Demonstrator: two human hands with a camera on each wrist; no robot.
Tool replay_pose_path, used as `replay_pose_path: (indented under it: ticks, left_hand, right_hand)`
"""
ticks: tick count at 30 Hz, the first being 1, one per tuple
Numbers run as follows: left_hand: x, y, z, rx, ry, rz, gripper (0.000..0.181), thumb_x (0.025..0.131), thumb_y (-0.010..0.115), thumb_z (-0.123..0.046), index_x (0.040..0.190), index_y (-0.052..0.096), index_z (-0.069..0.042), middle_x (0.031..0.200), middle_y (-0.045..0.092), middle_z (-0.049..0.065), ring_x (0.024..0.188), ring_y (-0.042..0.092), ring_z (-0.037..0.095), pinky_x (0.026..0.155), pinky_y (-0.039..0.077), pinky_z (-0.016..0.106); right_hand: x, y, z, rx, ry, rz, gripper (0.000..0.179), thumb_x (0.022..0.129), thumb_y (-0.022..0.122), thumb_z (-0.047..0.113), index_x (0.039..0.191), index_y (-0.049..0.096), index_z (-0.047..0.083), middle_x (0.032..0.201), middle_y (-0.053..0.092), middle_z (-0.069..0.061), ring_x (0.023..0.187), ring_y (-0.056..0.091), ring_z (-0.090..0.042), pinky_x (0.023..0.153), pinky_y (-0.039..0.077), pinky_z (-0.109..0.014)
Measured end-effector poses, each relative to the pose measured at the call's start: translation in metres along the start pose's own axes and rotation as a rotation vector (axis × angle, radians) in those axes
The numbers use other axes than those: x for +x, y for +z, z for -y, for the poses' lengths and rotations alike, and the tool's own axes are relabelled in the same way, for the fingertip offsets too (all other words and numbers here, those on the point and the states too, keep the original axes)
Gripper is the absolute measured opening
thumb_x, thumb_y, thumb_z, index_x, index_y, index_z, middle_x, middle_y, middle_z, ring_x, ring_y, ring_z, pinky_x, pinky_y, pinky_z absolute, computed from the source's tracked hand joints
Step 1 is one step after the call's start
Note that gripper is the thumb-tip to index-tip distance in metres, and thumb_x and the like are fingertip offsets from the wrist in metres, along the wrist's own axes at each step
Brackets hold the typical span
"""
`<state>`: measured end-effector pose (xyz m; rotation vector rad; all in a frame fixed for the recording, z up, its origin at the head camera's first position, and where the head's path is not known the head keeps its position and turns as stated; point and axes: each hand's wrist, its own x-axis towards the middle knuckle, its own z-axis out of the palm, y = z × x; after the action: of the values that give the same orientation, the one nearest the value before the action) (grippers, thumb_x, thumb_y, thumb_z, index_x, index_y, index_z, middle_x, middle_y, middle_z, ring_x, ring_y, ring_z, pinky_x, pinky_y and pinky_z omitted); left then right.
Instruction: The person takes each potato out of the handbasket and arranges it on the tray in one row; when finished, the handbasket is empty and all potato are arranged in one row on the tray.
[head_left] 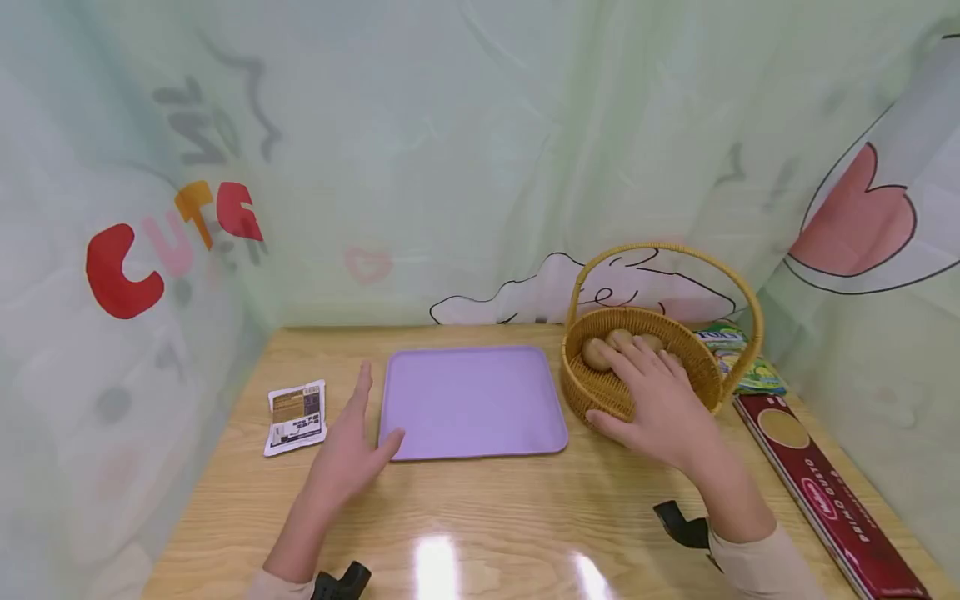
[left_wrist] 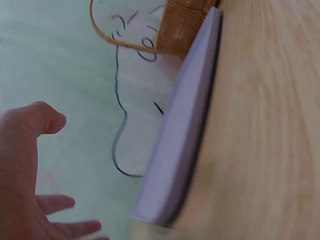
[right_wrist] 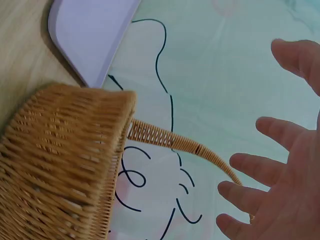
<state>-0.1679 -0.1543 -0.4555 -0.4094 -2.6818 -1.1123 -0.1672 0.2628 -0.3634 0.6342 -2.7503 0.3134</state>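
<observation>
While the right hand (head_left: pixel 663 412) hangs over the wicker basket (head_left: pixel 573 385), its fingers are straight and spread, wrapped around nothing, and the right wrist view shows them apart from the rim. Below those fingertips, as the head view has it, lie several round brown items (head_left: pixel 595 354) inside the basket, partly hidden by the hand. The basket's arched handle (head_left: pixel 667 247) rises beyond the same fingers, passing behind them in the right wrist view. To the right of these fingers, past the basket, are green packets (head_left: pixel 757 377), and nearer the person a long red box (head_left: pixel 832 500) lies on the bench (head_left: pixel 480 517). The left hand (head_left: pixel 348 454) is held with its fingers extended and its thumb stretched away from them, the grip empty. Just to the right of the left fingers is a lilac tray (head_left: pixel 472 404), lying flat between the two hands; to their left rests a white packet (head_left: pixel 296 417) with a brown panel. Beyond both sets of fingers hangs a pale printed curtain (head_left: pixel 450 167).
</observation>
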Motion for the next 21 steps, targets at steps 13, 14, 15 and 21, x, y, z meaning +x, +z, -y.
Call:
replay_pose_path:
  ticks: [13, 14, 15, 21]
  left_hand:
    - [0.000, 0.033, 0.057, -0.515, -0.072, -0.019, 0.104, 0.081, 0.074, 0.003, 0.158, 0.009, -0.022, 0.144, 0.041, 0.026, 0.125, 0.049, 0.040, 0.105, 0.045, 0.038]
    - [0.000, 0.035, 0.059, -0.518, -0.064, -0.025, 0.100, 0.080, 0.074, 0.005, 0.157, 0.014, -0.015, 0.142, 0.043, 0.027, 0.124, 0.050, 0.039, 0.105, 0.045, 0.038]
    - [0.000, 0.036, 0.061, -0.519, -0.053, -0.033, 0.095, 0.079, 0.073, 0.007, 0.155, 0.019, -0.008, 0.141, 0.044, 0.028, 0.123, 0.051, 0.040, 0.103, 0.047, 0.038]
    - [-0.002, 0.041, 0.067, -0.504, -0.062, -0.077, 0.065, 0.077, 0.069, 0.015, 0.137, 0.043, 0.013, 0.128, 0.054, 0.031, 0.111, 0.058, 0.040, 0.098, 0.052, 0.038]
  right_hand:
    - [0.025, -0.019, -0.032, 0.173, 0.071, -0.026, 0.083, 0.083, 0.072, 0.040, 0.151, 0.034, 0.012, 0.148, 0.040, -0.017, 0.134, 0.035, -0.042, 0.106, 0.034, -0.063]
    - [0.026, -0.020, -0.035, 0.178, 0.082, -0.020, 0.082, 0.084, 0.072, 0.040, 0.151, 0.034, 0.012, 0.148, 0.040, -0.018, 0.134, 0.035, -0.042, 0.105, 0.034, -0.064]
    - [0.028, -0.022, -0.037, 0.179, 0.093, -0.017, 0.082, 0.084, 0.072, 0.041, 0.151, 0.034, 0.013, 0.148, 0.040, -0.018, 0.133, 0.036, -0.042, 0.104, 0.034, -0.064]
    - [0.041, -0.028, -0.052, 0.186, 0.158, 0.044, 0.081, 0.084, 0.073, 0.041, 0.150, 0.036, 0.010, 0.143, 0.044, -0.023, 0.129, 0.040, -0.044, 0.102, 0.037, -0.065]
